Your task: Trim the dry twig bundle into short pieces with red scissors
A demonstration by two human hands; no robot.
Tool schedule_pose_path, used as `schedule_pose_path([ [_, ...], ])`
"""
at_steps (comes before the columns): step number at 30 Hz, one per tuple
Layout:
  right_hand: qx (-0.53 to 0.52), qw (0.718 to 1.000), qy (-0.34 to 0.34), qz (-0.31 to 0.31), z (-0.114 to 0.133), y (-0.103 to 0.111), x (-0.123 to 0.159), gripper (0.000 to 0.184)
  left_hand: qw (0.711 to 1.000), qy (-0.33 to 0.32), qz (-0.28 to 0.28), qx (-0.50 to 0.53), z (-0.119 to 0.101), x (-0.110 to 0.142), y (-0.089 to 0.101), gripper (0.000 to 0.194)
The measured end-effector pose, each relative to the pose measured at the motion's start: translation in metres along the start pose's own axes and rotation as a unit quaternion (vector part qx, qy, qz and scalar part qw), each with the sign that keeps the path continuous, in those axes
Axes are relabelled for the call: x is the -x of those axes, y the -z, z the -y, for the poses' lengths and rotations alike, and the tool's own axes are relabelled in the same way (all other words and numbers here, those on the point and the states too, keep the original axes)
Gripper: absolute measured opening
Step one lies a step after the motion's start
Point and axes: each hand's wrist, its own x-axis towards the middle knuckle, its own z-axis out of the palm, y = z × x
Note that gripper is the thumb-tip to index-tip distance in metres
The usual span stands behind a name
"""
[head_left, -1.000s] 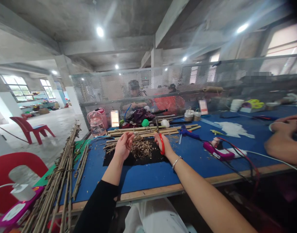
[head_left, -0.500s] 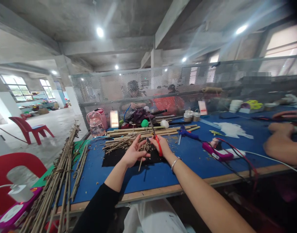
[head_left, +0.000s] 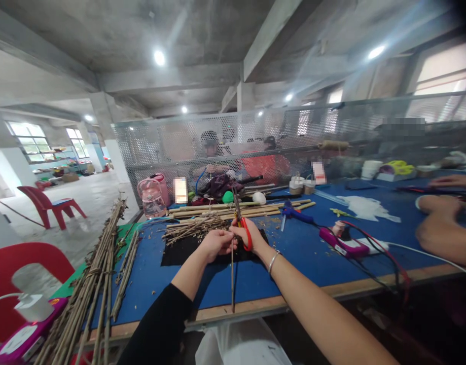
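Observation:
My left hand (head_left: 216, 243) is closed round the top of a thin brown stick (head_left: 233, 276) that hangs down toward the table's front edge. My right hand (head_left: 251, 234) grips red-handled scissors (head_left: 243, 228), blades pointing up, and touches the stick beside the left hand. Both hands hover over a black cloth (head_left: 179, 251) on the blue table (head_left: 293, 258). A pile of short twig pieces (head_left: 192, 228) lies just behind the hands.
Long bamboo poles (head_left: 233, 208) lie behind the twigs. A bundle of long sticks (head_left: 92, 284) leans at the table's left end. A pink glue gun (head_left: 343, 242) with cables lies to the right. Another person's arms (head_left: 441, 228) rest at far right. People sit behind a mesh screen (head_left: 255, 137).
My left hand went from open above the twig pile to closed on one stick. Both hands drew together and toward me, and the stick now hangs upright.

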Motion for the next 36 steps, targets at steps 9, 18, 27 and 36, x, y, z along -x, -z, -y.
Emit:
schedule_pose_path([
  [9,0.122,0.992,0.018,0.032,-0.002,-0.002,0.002,0.032,0.992,-0.083,-0.022,0.092,0.003,0.010,0.016,0.025],
  [18,0.247,0.962,0.005,0.113,0.015,-0.004,0.021,0.040,0.984,-0.136,-0.062,0.099,0.001,0.013,0.017,0.033],
  [27,0.236,0.961,0.004,0.146,0.020,-0.003,0.020,0.043,0.983,-0.134,-0.085,0.097,0.001,0.014,0.017,0.033],
  [36,0.289,0.949,0.000,0.128,0.012,-0.006,0.021,0.043,0.981,-0.139,-0.104,0.086,0.000,0.015,0.017,0.032],
])
